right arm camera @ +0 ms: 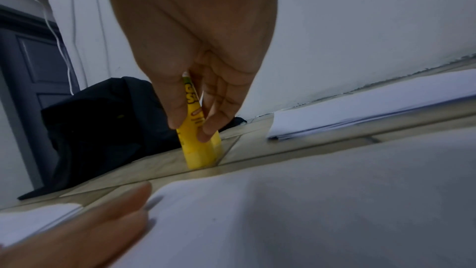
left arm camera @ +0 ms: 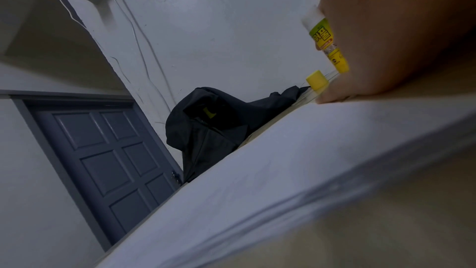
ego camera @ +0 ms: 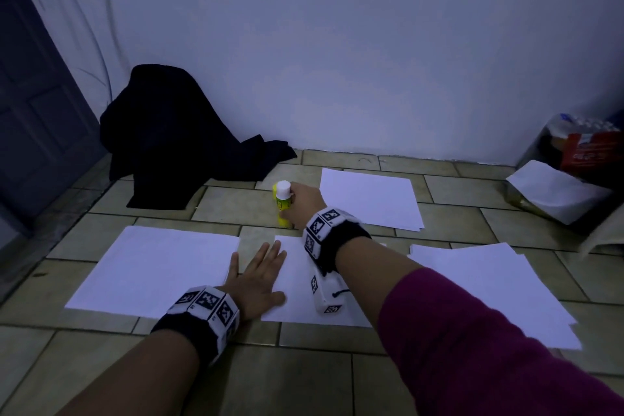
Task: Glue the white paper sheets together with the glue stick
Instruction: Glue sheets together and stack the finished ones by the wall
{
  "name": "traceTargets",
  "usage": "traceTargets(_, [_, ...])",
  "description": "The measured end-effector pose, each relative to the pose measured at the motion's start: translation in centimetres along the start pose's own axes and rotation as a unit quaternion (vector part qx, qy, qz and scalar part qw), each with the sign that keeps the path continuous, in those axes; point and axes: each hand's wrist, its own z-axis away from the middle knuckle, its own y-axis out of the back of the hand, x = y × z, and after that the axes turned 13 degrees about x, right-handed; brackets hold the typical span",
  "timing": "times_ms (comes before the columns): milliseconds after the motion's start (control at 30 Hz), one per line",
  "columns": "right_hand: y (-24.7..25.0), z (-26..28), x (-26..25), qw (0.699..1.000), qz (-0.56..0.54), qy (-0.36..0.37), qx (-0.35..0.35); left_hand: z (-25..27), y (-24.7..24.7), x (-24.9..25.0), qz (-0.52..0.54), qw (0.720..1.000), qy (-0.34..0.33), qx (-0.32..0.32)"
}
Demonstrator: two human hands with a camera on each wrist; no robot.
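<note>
Yellow glue stick [ego camera: 283,202], gripped upright by the right hand [ego camera: 304,204], stands far of the sheet [ego camera: 297,284] the flat left hand [ego camera: 258,280] presses; uncapping likely comes next.

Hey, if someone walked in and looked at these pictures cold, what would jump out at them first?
Probably the yellow glue stick, upright on the tiled floor in the right hand. Next, the left hand lying flat on a white paper sheet, with more sheets spread around. A dark cloth heap slumps against the wall at far left.
</note>
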Motion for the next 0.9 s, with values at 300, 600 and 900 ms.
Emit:
traceTargets(300, [0.7,0.4,0.2,0.999,-0.022,-0.041,-0.008,0.1,0.2,0.2,-0.003,1.0,0.007,-0.007])
traceTargets(600, [12.1,6.4,6.8,0.966,0.163,-0.048,-0.194,-0.1,0.2,0.3,-0.012,1.0,0.014,-0.013])
traceTargets(900, [15.4,13.7,17.5,0.902,0.33,-0.2,-0.194,-0.4,-0.1,0.1,-0.014,1.0,0.017,-0.01])
